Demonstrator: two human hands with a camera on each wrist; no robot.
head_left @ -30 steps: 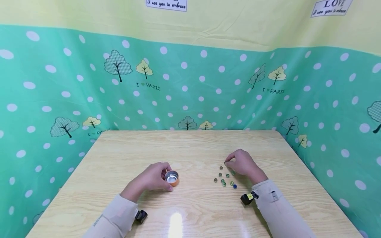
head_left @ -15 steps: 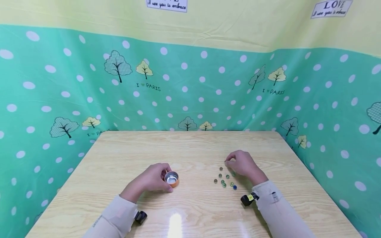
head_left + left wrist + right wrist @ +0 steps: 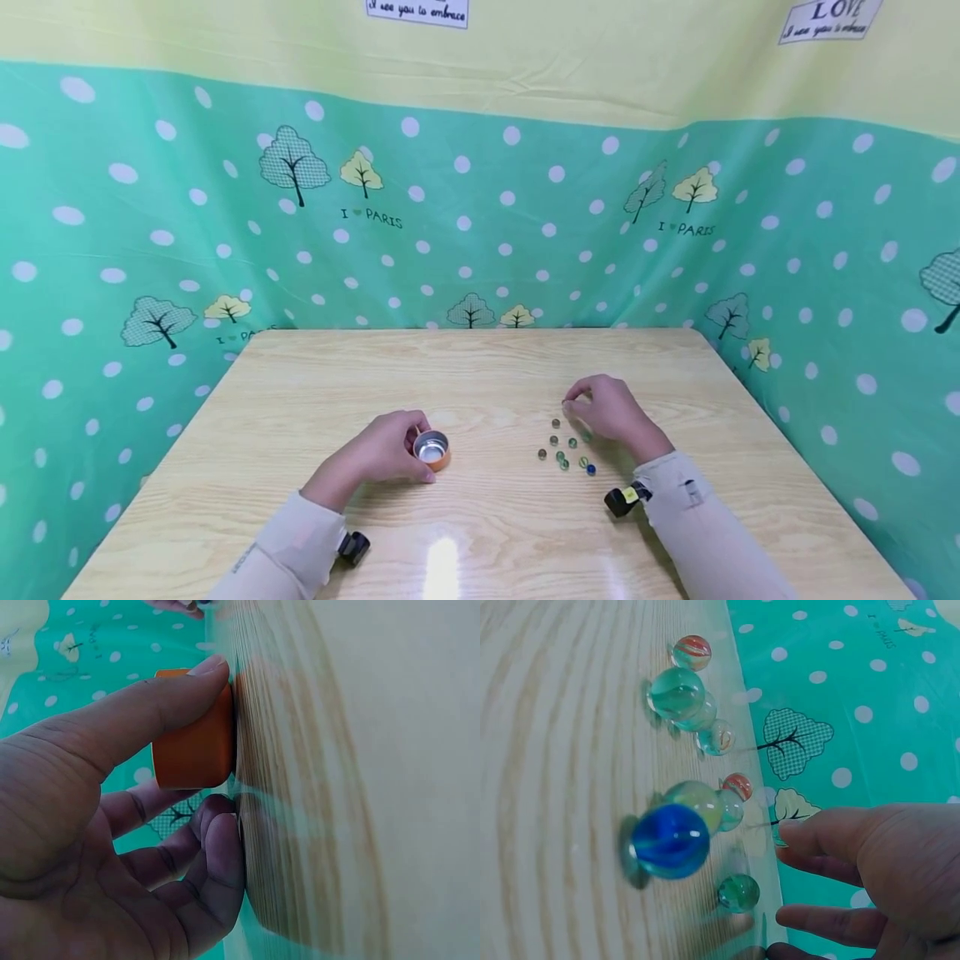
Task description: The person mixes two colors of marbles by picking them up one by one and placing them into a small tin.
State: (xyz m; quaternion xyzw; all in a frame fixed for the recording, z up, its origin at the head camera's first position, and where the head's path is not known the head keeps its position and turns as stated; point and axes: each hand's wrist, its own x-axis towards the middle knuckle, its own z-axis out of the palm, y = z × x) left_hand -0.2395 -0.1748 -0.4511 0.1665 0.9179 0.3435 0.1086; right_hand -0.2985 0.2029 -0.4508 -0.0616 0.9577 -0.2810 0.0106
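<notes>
My left hand point(image 3: 390, 448) grips a small round orange cup point(image 3: 440, 463), silvery inside and open at the top, standing on the table. In the left wrist view the thumb lies over the side of the orange cup point(image 3: 196, 750), with curled fingers beside it. The thumb and forefinger of my right hand point(image 3: 611, 410) pinch a small dark marble at their tips, just beyond the loose marbles. From the right wrist, the hand point(image 3: 855, 877) hides that marble. Nearest that camera lies a blue marble point(image 3: 670, 841); a green marble point(image 3: 739, 893) sits close to the fingers.
Several glass marbles lie scattered on the wooden table point(image 3: 480, 375), among them a brown one point(image 3: 542, 454) at the left of the group and a blue one point(image 3: 591, 470) nearest me. A green dotted cloth point(image 3: 480, 192) hangs behind the table and along its sides.
My right hand has shifted very slightly away from me and to the left, fingertips still together. The left hand and the cup hold their place.
</notes>
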